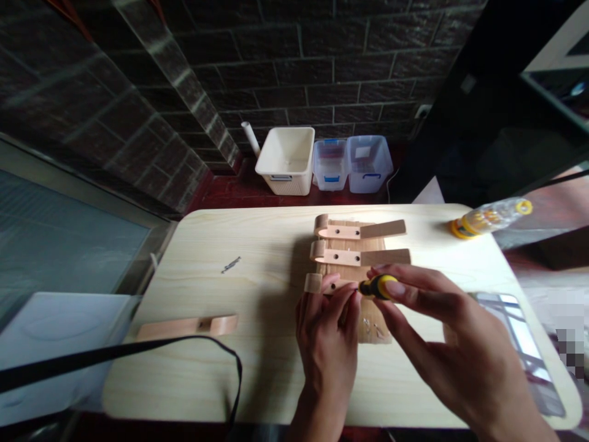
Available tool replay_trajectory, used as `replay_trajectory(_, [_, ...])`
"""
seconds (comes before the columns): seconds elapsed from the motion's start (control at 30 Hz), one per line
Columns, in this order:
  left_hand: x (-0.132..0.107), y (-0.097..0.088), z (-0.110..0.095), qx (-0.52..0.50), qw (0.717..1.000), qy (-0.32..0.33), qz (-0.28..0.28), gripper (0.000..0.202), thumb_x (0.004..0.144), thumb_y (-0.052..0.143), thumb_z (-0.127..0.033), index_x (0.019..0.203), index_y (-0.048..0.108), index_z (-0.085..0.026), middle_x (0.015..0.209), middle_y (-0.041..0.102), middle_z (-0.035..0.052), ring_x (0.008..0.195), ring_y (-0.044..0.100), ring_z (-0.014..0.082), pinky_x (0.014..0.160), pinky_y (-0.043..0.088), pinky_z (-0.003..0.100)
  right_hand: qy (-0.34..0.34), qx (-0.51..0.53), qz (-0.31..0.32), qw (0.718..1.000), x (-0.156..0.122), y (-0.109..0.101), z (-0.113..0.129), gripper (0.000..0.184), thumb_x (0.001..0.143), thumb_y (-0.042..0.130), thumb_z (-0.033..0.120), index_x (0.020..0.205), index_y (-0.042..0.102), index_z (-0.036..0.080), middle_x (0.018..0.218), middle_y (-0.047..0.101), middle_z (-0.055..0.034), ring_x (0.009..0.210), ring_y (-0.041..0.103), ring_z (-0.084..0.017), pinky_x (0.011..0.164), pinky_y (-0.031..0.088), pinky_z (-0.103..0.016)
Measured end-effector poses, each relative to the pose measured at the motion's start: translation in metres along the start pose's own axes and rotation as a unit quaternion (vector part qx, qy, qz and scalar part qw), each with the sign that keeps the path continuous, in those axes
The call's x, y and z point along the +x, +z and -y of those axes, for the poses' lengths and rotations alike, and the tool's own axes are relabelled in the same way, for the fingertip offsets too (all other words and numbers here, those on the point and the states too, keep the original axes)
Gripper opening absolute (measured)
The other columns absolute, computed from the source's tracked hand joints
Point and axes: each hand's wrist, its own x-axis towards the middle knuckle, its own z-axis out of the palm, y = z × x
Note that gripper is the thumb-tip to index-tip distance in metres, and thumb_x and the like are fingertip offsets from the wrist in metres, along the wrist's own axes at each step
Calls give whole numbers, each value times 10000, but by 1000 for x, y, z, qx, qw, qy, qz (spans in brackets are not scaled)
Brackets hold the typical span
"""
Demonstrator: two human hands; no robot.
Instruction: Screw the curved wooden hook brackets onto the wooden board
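Note:
My right hand (453,331) grips a screwdriver (380,286) with a yellow and black handle, its tip pointing left. My left hand (329,337) is closed around the nearest curved wooden hook (314,283), with thumb and finger pinched by the screwdriver's tip. Whether a screw sits there is hidden by the fingers. Beneath lies a wooden board (385,322), with a few small screws (367,325) on its near part. Two more wooden hooks, a middle one (345,257) and a far one (347,231), lie across the board, each showing two dark holes.
Another wooden hook (188,326) and a little pile of screws (231,264) lie to the left on the table (271,245). A black strap (138,348) crosses the front left. At right are a clear yellow-capped bottle (490,218) and a phone (519,350). Plastic bins (294,184) stand beyond the table.

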Motion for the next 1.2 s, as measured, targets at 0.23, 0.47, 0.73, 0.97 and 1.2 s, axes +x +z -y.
replay_trajectory(0.23, [-1, 1, -1, 18, 1000, 13, -17, 188, 1035, 679, -207, 1178, 785, -268, 1279, 764, 106, 1081, 766, 235, 959, 660, 415, -1, 12, -3, 1000, -4, 1, -1, 333, 980, 726, 87, 1262, 642, 241, 1282, 764, -59, 1185, 784, -126, 1007, 613, -145])
replay_trajectory(0.47, [1, 0, -3, 17, 999, 18, -22, 196, 1029, 672, -172, 1168, 778, -259, 1277, 769, 96, 1123, 767, 233, 996, 652, 409, -4, 21, 30, 999, -2, -5, 4, 268, 1011, 677, 113, 1241, 623, 239, 1318, 791, -82, 1191, 801, -157, 977, 646, -172])
replay_trajectory(0.73, [-1, 2, -1, 19, 1000, 12, -18, 194, 1025, 694, -193, 1180, 781, -271, 1284, 769, 93, 1119, 775, 240, 963, 660, 407, -13, -26, 27, 999, 5, -5, 7, 160, 1047, 623, 153, 1186, 646, 230, 1170, 823, -95, 1033, 849, -174, 828, 679, -161])
replay_trajectory(0.97, [-1, 0, -2, 25, 999, 14, -19, 203, 1032, 682, -196, 1184, 779, -289, 1266, 773, 77, 1113, 774, 239, 964, 648, 411, -6, 18, 38, 999, 0, -7, 7, 239, 1009, 679, 125, 1219, 636, 233, 1270, 795, -94, 1160, 808, -159, 951, 653, -167])
replay_trajectory(1.2, [0, -2, -3, 33, 999, 14, -13, 223, 1024, 685, -195, 1201, 776, -297, 1263, 776, 67, 1103, 774, 230, 945, 643, 389, -8, 37, 47, 998, -3, -10, 7, 281, 996, 685, 111, 1240, 625, 236, 1318, 787, -102, 1199, 798, -185, 981, 665, -212])
